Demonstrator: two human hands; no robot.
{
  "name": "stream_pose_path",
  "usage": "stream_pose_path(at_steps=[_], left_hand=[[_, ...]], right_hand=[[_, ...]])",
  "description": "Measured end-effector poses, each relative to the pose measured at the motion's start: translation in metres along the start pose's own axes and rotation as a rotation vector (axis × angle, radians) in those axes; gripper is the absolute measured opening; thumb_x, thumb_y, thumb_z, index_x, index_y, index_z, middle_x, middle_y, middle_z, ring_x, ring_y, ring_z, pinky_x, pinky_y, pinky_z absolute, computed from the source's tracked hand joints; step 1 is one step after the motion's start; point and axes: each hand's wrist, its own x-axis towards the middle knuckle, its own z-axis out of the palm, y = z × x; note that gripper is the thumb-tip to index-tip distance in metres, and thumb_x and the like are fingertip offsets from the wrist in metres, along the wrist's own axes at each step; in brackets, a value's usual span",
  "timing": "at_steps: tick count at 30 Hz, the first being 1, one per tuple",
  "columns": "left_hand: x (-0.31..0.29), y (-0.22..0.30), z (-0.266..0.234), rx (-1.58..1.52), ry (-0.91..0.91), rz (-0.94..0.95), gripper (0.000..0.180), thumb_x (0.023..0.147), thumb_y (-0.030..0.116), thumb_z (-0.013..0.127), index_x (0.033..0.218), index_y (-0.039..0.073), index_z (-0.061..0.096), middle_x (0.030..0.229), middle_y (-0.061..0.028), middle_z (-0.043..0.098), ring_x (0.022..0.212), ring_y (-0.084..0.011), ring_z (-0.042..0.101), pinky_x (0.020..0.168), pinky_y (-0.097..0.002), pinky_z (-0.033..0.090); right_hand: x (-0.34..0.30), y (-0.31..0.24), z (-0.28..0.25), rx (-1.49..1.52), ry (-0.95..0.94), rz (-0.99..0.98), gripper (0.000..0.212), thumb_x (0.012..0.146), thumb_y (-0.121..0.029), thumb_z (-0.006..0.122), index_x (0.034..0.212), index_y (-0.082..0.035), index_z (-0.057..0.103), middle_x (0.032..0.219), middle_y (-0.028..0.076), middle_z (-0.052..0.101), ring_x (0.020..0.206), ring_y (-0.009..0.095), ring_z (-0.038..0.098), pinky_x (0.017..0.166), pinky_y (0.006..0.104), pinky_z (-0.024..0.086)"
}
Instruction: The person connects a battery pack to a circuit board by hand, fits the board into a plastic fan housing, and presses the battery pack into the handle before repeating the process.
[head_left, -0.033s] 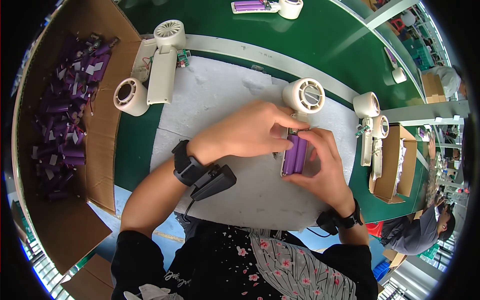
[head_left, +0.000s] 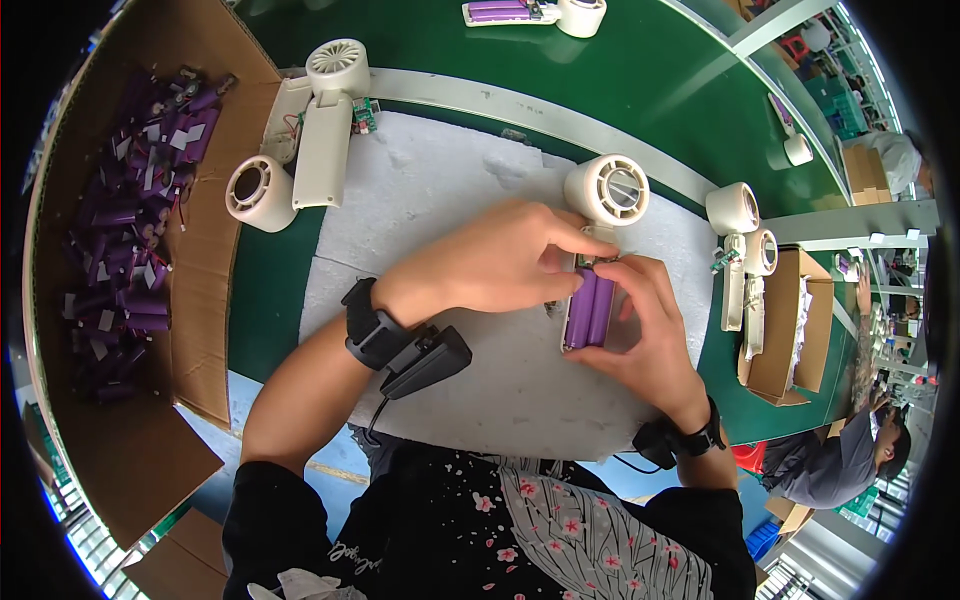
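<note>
Purple cells point(head_left: 589, 312) seated in white fan point(head_left: 588, 192), right of frame centre; right hand point(head_left: 655, 335) gripping its open handle point(head_left: 568, 347), left hand point(head_left: 500, 257) fingers bent by its neck, clamped or not, can't tell

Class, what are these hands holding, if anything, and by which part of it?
An off-white fan, by its open handle: the right hand grips along its right side and lower end; the left hand is at its upper end.

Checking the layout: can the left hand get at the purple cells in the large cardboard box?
Probably yes, if the left hand leaves the fan: the purple cells lie uncovered, though the box wall stands between.
</note>
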Motion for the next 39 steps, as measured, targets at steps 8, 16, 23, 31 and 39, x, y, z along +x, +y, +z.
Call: stream_pose_path(at_steps=[8, 16, 23, 31, 39], left_hand=[[0.008, -0.008, 0.004, -0.013, 0.035, 0.046, 0.039, 0.084, -0.006, 0.054, 0.119, 0.008, 0.067, 0.105, -0.0114, 0.065, 0.091, -0.0181, 0.061, 0.081, -0.029, 0.049], [0.006, -0.011, 0.01, -0.052, 0.146, 0.052, 0.035, 0.081, -0.001, 0.053, 0.109, 0.011, 0.072, 0.099, -0.0151, 0.068, 0.082, -0.0251, 0.063, 0.074, -0.0336, 0.049], [0.004, -0.003, 0.005, -0.065, 0.044, -0.031, 0.045, 0.08, -0.012, 0.052, 0.117, 0.007, 0.067, 0.107, -0.0071, 0.065, 0.09, -0.0132, 0.06, 0.077, -0.0255, 0.047], [0.007, -0.006, 0.01, -0.107, 0.154, -0.031, 0.037, 0.075, 0.002, 0.056, 0.106, 0.011, 0.073, 0.1, -0.0126, 0.069, 0.077, -0.0203, 0.061, 0.075, -0.0308, 0.049], [0.008, 0.004, 0.004, -0.1, 0.048, -0.195, 0.044, 0.078, -0.012, 0.05, 0.113, 0.006, 0.07, 0.107, -0.0091, 0.067, 0.096, -0.0155, 0.062, 0.081, -0.0264, 0.048]], right_hand=[[-0.002, 0.004, -0.002, 0.007, -0.009, -0.023, 0.077, 0.048, -0.007, 0.09, 0.117, -0.007, 0.055, 0.12, 0.011, 0.051, 0.096, 0.024, 0.057, 0.07, 0.0303, 0.05], [-0.003, 0.003, -0.002, -0.09, -0.012, -0.132, 0.073, 0.052, -0.008, 0.09, 0.116, -0.002, 0.056, 0.123, 0.013, 0.051, 0.105, 0.03, 0.058, 0.084, 0.0376, 0.052], [-0.003, 0.0, -0.002, -0.233, -0.01, -0.197, 0.071, 0.049, -0.011, 0.088, 0.113, 0.002, 0.06, 0.127, 0.015, 0.055, 0.106, 0.033, 0.057, 0.088, 0.0409, 0.051], [-0.002, -0.004, -0.004, -0.323, -0.027, -0.221, 0.063, 0.053, -0.014, 0.083, 0.11, 0.005, 0.062, 0.125, 0.013, 0.058, 0.102, 0.032, 0.055, 0.084, 0.041, 0.052], [0.002, -0.007, -0.007, -0.32, -0.079, -0.192, 0.067, 0.051, -0.01, 0.083, 0.112, 0.005, 0.06, 0.126, 0.015, 0.056, 0.117, 0.036, 0.052, 0.092, 0.0433, 0.05]])
